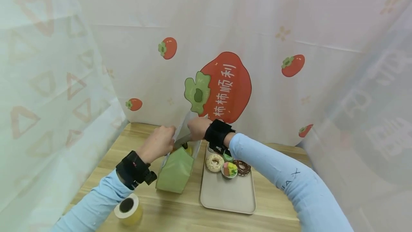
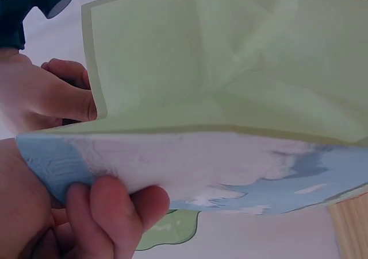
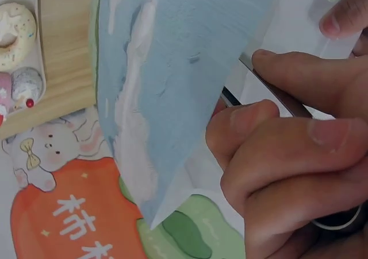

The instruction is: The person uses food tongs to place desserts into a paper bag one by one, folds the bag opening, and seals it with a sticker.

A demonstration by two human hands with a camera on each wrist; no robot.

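Observation:
A paper bag (image 1: pixel 175 171), green with a blue-and-white cloud pattern in the wrist views, stands on the table with its mouth open. My left hand (image 1: pixel 161 140) pinches the bag's upper edge; its curled fingers (image 2: pixel 109 213) show on the cloud-patterned side. Over the mouth, my right hand (image 1: pixel 197 128) grips metal tongs (image 3: pixel 282 95), whose arms show between thumb and fingers. The tongs' tips are hidden by the bag. Something yellow (image 1: pixel 189 150) shows inside the mouth, too small to name. To the right, a beige tray (image 1: pixel 228 198) carries toy-like sweets.
On the tray lie a cream doughnut (image 1: pixel 214 163), a chocolate doughnut (image 1: pixel 242 168), a cupcake (image 1: pixel 229 170) and a green piece (image 1: pixel 227 158). A tape roll (image 1: pixel 128 209) stands by my left forearm. Printed cloth (image 1: pixel 128 63) encloses the wooden table (image 1: pixel 276 203).

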